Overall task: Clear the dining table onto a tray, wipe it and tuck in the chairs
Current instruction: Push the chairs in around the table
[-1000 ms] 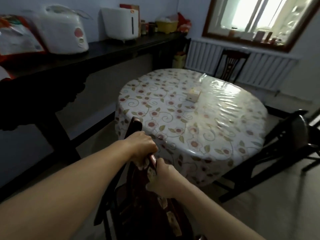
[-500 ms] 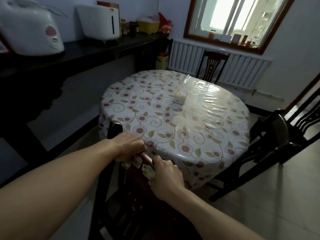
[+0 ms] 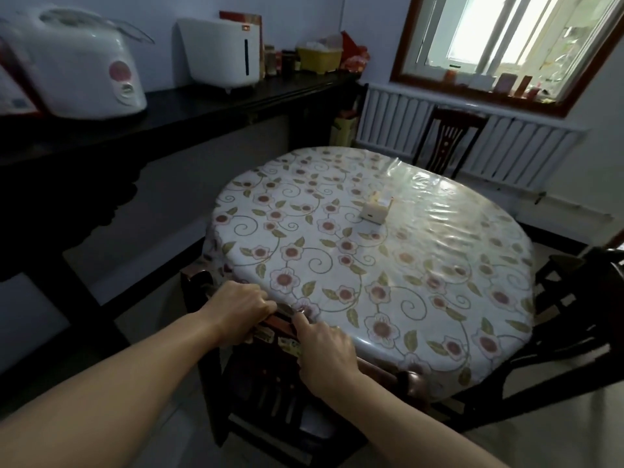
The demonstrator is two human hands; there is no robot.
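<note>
The near chair (image 3: 270,396) stands at the table's (image 3: 439,251) near edge, its top rail touching the flowered cloth's overhang. The left hand (image 3: 241,312) grips the rail, fingers curled over it. The right hand (image 3: 326,354) rests on the rail just beside it, fingers bent down over the wood and the forefinger reaching to the cloth. A small box (image 3: 376,209) sits near the table's middle. A second chair (image 3: 445,141) stands at the far side before the radiator (image 3: 526,153), a third (image 3: 574,319) at the right. A rice cooker (image 3: 81,69) sits on the dark counter (image 3: 202,103) to the left.
</note>
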